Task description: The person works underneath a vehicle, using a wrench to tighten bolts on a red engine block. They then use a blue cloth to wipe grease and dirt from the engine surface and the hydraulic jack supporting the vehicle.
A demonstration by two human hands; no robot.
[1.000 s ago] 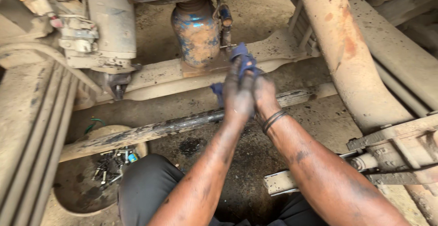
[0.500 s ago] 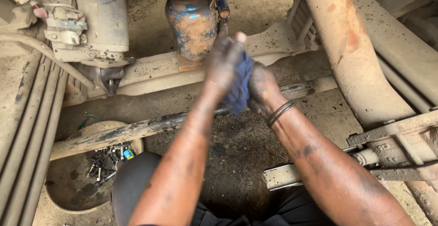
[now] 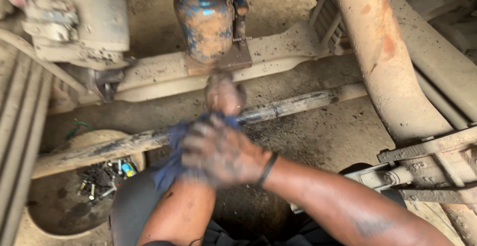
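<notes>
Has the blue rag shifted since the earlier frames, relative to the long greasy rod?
Yes. The blue rag was earlier held above the rod, near the bottle jack; now it hangs below the rod, toward the person, gripped by the right hand.

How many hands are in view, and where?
2. The right hand lies in the middle of the view, wrapped over a blue rag. The left hand sticks up just above it, blurred, below the blue, rusty bottle jack.
</notes>
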